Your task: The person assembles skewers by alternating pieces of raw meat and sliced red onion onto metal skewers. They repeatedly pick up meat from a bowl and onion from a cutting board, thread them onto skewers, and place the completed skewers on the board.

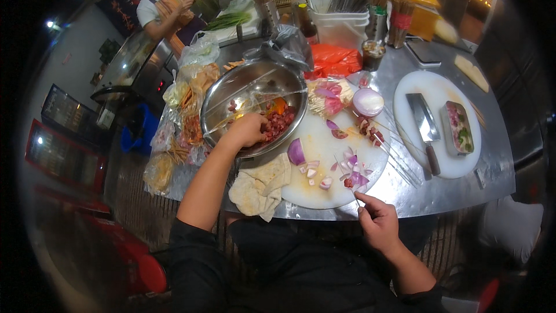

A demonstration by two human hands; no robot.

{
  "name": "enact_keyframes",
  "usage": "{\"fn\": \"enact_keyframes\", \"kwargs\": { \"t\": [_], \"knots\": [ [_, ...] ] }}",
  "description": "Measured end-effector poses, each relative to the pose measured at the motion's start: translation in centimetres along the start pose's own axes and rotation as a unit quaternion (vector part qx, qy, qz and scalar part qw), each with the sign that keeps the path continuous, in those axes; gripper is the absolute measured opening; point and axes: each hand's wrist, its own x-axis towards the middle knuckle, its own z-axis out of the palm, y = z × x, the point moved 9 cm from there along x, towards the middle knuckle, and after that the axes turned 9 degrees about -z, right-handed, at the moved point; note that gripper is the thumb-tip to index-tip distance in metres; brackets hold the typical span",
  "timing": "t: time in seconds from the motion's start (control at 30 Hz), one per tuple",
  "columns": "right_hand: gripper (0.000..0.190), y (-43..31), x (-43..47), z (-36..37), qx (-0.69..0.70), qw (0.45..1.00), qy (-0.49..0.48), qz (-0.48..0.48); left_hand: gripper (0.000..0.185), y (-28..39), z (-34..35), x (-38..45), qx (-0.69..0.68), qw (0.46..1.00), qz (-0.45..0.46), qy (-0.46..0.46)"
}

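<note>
My left hand (249, 130) reaches into a large steel bowl (213, 91), its fingertips among diced raw meat (280, 122); whether they grip a piece is hidden. My right hand (378, 221) pinches a thin skewer (357, 199) near the table's front edge, with a piece of meat (348, 182) on it. Chopped purple onion (357, 178) lies around that piece on a round white cutting board (321, 198). A larger onion wedge (296, 152) rests nearer the bowl. Farther back on the board are a halved onion (368, 102) and loaded meat skewers (373, 132).
A cleaver (421, 117) and a metal tray of food (458, 128) lie on a second white board (408, 156) at right. A crumpled cloth (260, 187) sits before the bowl. Bagged food (195, 95) lines the left side. Across the table stands another person (167, 13).
</note>
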Motion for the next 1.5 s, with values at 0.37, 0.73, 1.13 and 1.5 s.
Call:
{"fn": "enact_keyframes", "kwargs": {
  "t": [0.37,0.73,1.13,1.5],
  "knots": [
    [0.032,0.3,-0.1,0.2,-0.009,1.0,-0.02,-0.011,0.02,-1.0,-1.0,-0.7,-0.116,0.993,-0.007,0.03],
    [0.036,-2.5,0.8,1.5,0.01,0.998,-0.045,-0.046,0.023,4.9,1.2,-5.3,-0.842,0.54,-0.002,-0.006],
    [0.036,-2.2,0.6,1.9,-0.026,0.997,-0.069,-0.011,0.023,12.7,10.5,-8.1,-0.9,0.43,-0.054,-0.046],
    [0.035,-2.3,0.8,2.2,-0.048,0.997,-0.057,-0.02,0.023,13.6,9.0,-9.1,-0.891,0.451,-0.019,-0.047]
  ]
}}
